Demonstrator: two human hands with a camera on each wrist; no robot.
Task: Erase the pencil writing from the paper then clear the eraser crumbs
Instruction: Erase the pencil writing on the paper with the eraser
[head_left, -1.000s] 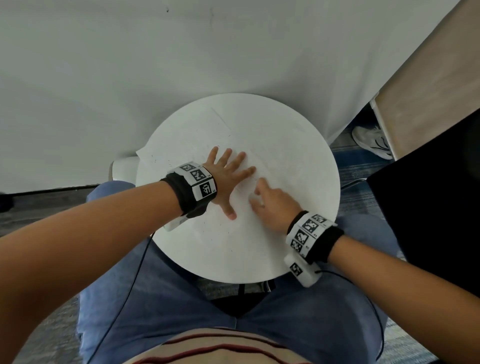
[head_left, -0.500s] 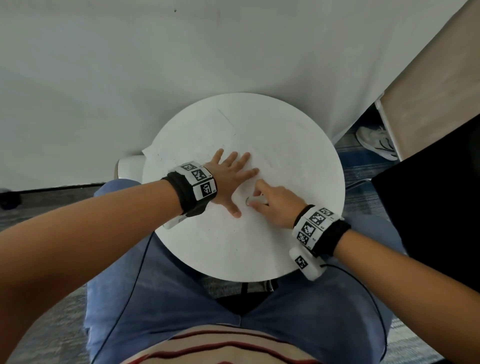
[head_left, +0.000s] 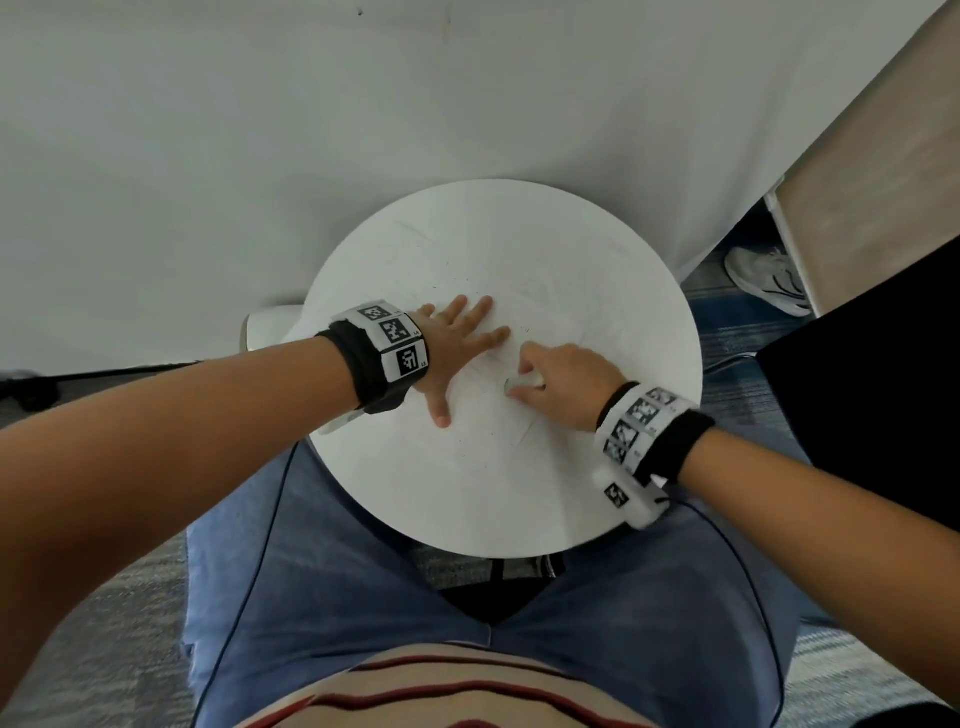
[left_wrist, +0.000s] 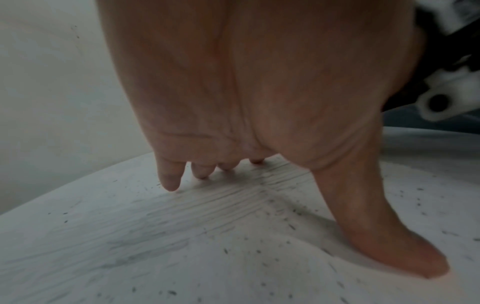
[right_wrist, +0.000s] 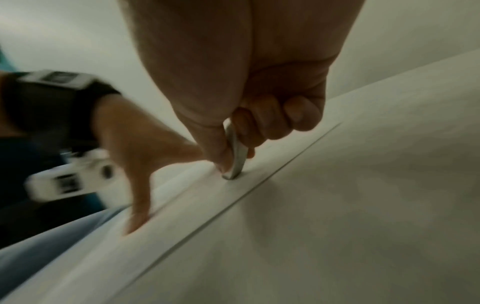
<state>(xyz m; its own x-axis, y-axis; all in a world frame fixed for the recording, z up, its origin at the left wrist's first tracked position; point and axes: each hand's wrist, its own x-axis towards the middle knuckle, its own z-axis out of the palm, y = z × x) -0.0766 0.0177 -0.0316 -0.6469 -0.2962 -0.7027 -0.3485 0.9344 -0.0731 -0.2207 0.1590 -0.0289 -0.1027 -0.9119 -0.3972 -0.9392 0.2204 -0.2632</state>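
Since a second ago the right hand (head_left: 563, 384), pinching the eraser (head_left: 522, 385), has drawn back along the paper (head_left: 467, 457) toward the person, its tip now lower, near the left hand's (head_left: 457, 343) thumb; the paper has slid slightly right on the counter (head_left: 467, 509).

A round white table (head_left: 597, 467) stands against a plain white wall (head_left: 260, 130). The wall is evenly lit, with a few small dark specks near its top edge. A dark baseboard (head_left: 104, 370) runs along the foot of the wall on the left. The floor is grey carpet (head_left: 104, 649) on the left and blue striped carpet (head_left: 737, 322) on the right. A beige panel (head_left: 872, 182) (its white edge facing the table) rises at upper right. A white sneaker (head_left: 769, 280) lies on the floor beside it. A black surface (head_left: 872, 405) fills the right edge.
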